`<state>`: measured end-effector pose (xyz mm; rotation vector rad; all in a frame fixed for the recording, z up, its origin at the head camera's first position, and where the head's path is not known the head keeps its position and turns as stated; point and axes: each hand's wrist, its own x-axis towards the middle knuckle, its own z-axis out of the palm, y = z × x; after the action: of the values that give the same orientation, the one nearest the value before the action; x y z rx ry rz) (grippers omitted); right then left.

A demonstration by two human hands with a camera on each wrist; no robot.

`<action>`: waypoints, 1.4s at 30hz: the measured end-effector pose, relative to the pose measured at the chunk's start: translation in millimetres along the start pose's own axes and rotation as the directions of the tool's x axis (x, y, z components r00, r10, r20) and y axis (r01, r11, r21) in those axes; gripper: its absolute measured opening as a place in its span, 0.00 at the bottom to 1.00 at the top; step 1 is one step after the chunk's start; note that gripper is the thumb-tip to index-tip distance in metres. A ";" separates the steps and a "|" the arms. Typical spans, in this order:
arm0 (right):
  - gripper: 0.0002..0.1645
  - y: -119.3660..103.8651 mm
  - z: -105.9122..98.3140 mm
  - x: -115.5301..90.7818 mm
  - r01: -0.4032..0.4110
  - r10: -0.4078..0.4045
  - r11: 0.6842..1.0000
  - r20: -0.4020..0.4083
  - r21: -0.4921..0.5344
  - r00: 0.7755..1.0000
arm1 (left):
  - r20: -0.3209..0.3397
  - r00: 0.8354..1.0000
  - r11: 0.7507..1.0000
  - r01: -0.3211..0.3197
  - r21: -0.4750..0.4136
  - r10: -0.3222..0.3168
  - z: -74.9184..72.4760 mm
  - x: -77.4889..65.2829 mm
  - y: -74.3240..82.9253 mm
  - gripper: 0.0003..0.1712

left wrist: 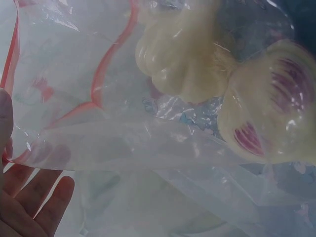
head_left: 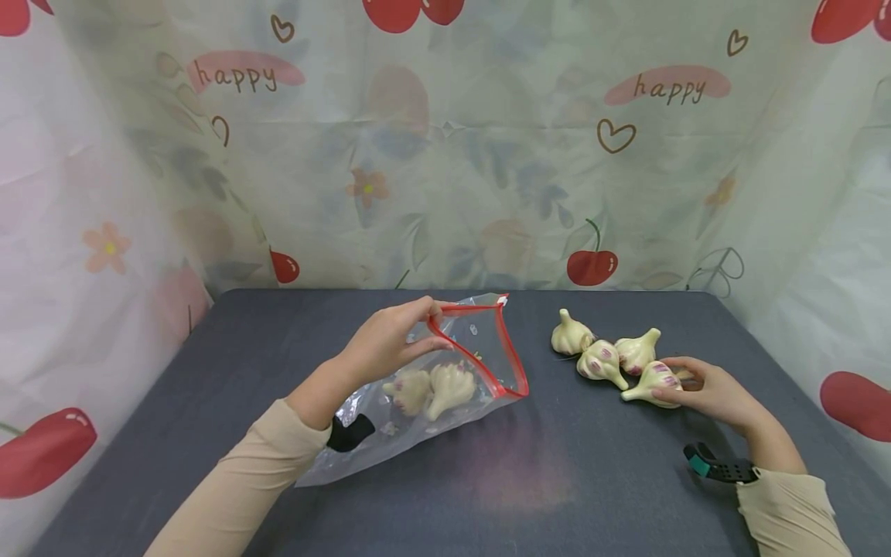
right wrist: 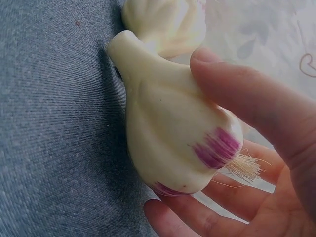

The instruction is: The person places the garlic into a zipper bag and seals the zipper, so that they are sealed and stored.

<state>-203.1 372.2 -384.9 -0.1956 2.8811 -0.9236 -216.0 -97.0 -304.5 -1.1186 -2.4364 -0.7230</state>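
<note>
My left hand (head_left: 397, 334) pinches the red-edged mouth of a clear zip bag (head_left: 411, 441), keeping it spread toward the right. Inside the bag lie two garlic bulbs (head_left: 451, 389), pale with purple streaks; the left wrist view shows them close up through the plastic. Over at the right, my right hand (head_left: 717, 393) has thumb and fingers around the nearest garlic bulb (right wrist: 173, 118) of a small cluster. Its neck points left, and its root tuft faces my palm. Three more bulbs (head_left: 600, 362) sit against one another just beyond it.
A dark grey cloth-covered table (head_left: 487, 495) carries everything. Behind it and along both sides hangs a patterned curtain (head_left: 445, 193) with cherries and "happy" lettering. A black band (head_left: 720, 466) circles my right wrist, and a black piece (head_left: 351, 433) shows at my left wrist.
</note>
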 end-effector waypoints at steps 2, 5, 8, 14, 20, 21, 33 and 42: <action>0.41 -0.5 -1.1 -0.9 0.002 -0.002 1.000 -0.003 -0.002 1.000 | 0.000 1.000 1.000 0.001 0.001 -0.001 -0.1 0.0 0.1 0.17; 0.41 -0.4 -2.8 -1.7 0.004 -0.004 1.000 -0.007 -0.002 1.000 | -0.003 1.000 1.000 -0.003 0.005 0.003 -0.2 -0.1 0.4 0.17; 0.41 -0.5 -4.8 -2.3 0.001 -0.001 1.000 -0.007 -0.003 1.000 | -0.004 1.000 1.000 -0.004 0.007 0.004 0.0 0.0 0.4 0.17; 0.42 -4.2 -10.3 -3.5 -0.008 0.008 1.000 -0.016 0.003 1.000 | -0.007 1.000 1.000 -0.011 0.005 0.011 0.8 0.2 -1.1 0.17; 0.42 -10.7 -15.5 -3.7 -0.004 0.004 1.000 -0.030 -0.005 1.000 | -0.010 1.000 1.000 -0.014 0.002 0.014 0.3 0.2 -1.0 0.17; 0.42 -12.5 -16.5 -3.8 -0.001 0.000 1.000 -0.033 -0.006 0.999 | -0.011 1.000 1.000 -0.014 0.002 0.014 0.3 0.1 -0.9 0.17; 0.40 -42.5 -22.5 -4.4 0.074 -0.074 0.997 -0.068 -0.003 0.995 | -0.017 1.000 1.000 -0.023 0.006 0.023 1.7 0.3 -1.1 0.17; 0.36 -62.2 -19.4 -1.2 0.126 -0.121 0.991 -0.108 0.037 0.987 | -0.018 1.000 1.000 -0.026 0.005 0.026 1.7 0.4 -1.2 0.17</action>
<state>-199.1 333.2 -332.8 -0.3346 2.9703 -1.0467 -217.4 -96.5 -306.0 -1.1345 -2.4029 -0.7160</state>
